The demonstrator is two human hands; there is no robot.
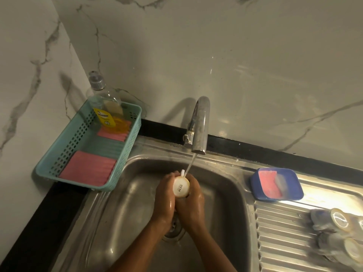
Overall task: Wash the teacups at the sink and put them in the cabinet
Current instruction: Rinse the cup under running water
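Note:
A white teacup (pixel 181 187) is turned bottom-up toward me over the steel sink (pixel 129 193), its handle pointing away. My left hand (pixel 164 195) and my right hand (pixel 193 201) wrap round it from both sides, wet. Water runs from the chrome tap (pixel 199 126) onto the cup's handle and my right fingers. Two more teacups (pixel 337 218) (pixel 351 250) lie on their sides on the ribbed drainboard at the right, blurred.
A teal basket (pixel 125 152) at the sink's left holds pink cloths (pixel 88 170) and a dish-soap bottle (pixel 105 107). A blue soap dish (pixel 292 195) with a pink sponge sits right of the basin. Marble walls stand behind and to the left. The drain (pixel 173 228) lies under my wrists.

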